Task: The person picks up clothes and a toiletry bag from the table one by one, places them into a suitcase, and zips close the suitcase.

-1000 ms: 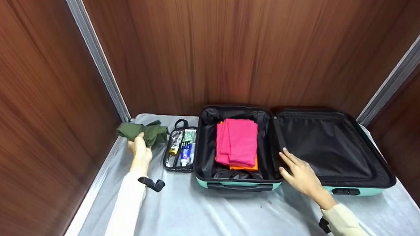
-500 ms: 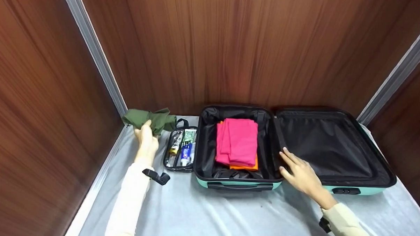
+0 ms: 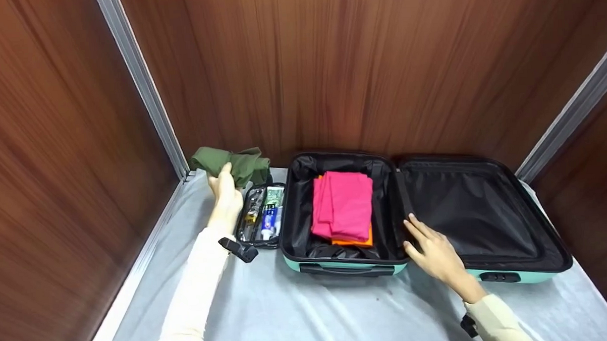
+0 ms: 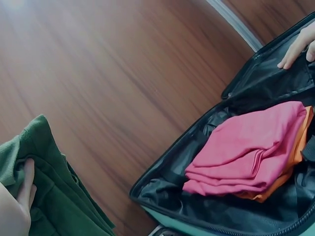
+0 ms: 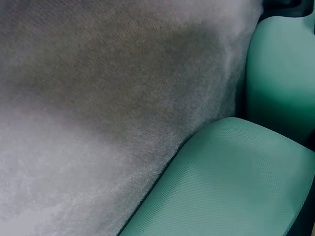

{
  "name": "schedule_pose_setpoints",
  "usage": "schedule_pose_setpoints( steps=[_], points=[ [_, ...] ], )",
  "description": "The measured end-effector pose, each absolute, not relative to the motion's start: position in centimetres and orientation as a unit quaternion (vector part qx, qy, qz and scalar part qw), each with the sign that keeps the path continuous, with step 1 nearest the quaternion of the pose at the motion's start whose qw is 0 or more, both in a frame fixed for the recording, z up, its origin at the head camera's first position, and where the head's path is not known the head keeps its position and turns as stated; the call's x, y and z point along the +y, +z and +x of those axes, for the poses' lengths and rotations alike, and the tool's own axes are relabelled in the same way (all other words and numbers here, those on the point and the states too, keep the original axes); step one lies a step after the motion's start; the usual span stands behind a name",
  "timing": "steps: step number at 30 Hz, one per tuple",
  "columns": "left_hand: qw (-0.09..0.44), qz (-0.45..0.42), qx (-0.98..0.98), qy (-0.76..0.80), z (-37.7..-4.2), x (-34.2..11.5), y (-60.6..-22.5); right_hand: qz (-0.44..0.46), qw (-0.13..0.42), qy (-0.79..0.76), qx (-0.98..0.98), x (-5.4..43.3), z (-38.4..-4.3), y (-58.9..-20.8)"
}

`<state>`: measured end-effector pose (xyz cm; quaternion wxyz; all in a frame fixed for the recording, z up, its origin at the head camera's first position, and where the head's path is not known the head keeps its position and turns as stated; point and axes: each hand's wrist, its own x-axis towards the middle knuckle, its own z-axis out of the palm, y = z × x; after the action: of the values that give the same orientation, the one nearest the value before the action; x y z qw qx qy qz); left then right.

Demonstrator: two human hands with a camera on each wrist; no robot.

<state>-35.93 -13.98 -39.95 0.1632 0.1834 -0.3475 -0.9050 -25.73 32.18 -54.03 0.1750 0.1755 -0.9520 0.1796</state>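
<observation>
My left hand (image 3: 226,193) grips a folded dark green cloth garment (image 3: 248,166), held up at the back left, just beyond the toiletry bag. In the left wrist view the fingers (image 4: 27,187) press into the folds of the green garment (image 4: 59,196). My right hand (image 3: 434,254) rests with fingers extended on the inner edge of the open suitcase (image 3: 347,266), where its two halves meet. A folded pink garment (image 3: 351,204) lies in the suitcase's left half on top of an orange one (image 3: 362,240). The right wrist view shows the teal shell (image 5: 231,182) but no hand.
A clear toiletry bag (image 3: 258,241) with black trim, holding a toothpaste tube (image 3: 269,222) and other small items, lies left of the suitcase. The suitcase lid (image 3: 476,210) lies opened out to the right. Wood-grain walls (image 3: 325,74) enclose the cloth-covered surface (image 3: 298,312).
My left hand has lifted the green garment and carried it right and away, from beside the toiletry bag to over its far end. The right hand stays where it was.
</observation>
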Motion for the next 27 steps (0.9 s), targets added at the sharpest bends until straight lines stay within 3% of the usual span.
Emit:
schedule_pose_setpoints(
  steps=[27],
  points=[
    [0.133, 0.145, -0.374, -0.906, -37.4, -6.5, -37.4, 0.174, 0.178, 0.176, -0.952, 32.3, -25.7, -54.1]
  ],
)
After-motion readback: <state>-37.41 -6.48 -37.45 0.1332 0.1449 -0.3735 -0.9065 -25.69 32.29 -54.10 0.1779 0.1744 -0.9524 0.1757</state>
